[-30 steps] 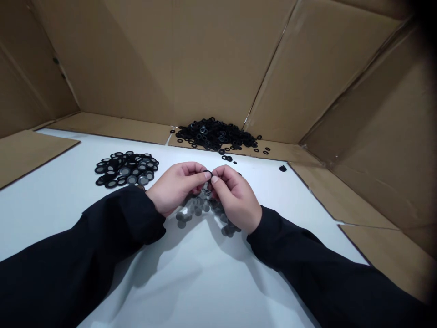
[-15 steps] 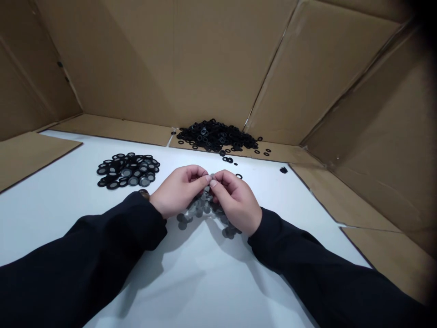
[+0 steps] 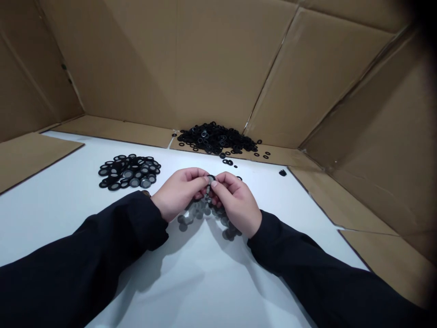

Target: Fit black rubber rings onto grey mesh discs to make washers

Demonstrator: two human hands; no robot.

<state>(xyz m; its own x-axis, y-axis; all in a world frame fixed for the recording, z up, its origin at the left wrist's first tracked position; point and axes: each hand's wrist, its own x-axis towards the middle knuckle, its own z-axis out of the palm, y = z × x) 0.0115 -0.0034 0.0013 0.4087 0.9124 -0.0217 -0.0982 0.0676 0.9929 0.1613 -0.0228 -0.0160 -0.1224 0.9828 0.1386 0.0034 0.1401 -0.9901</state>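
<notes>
My left hand and my right hand meet in the middle, thumbs and fingers pinched on one black ring washer with a grey disc in its centre. Both thumbs press on its near face, and the fingers curl behind it. Under and just in front of the hands lies a loose spread of small grey discs, partly covered by my fingers. To the left is a pile of black ring washers with grey centres.
At the back, a heap of black rings lies against the cardboard wall, with a few strays near it. A small black piece sits on the white table at right. Flat cardboard strips line the edges.
The washer between my fingertips has tilted, so its black rim now shows around the grey disc. Both hands stay in nearly the same place.
</notes>
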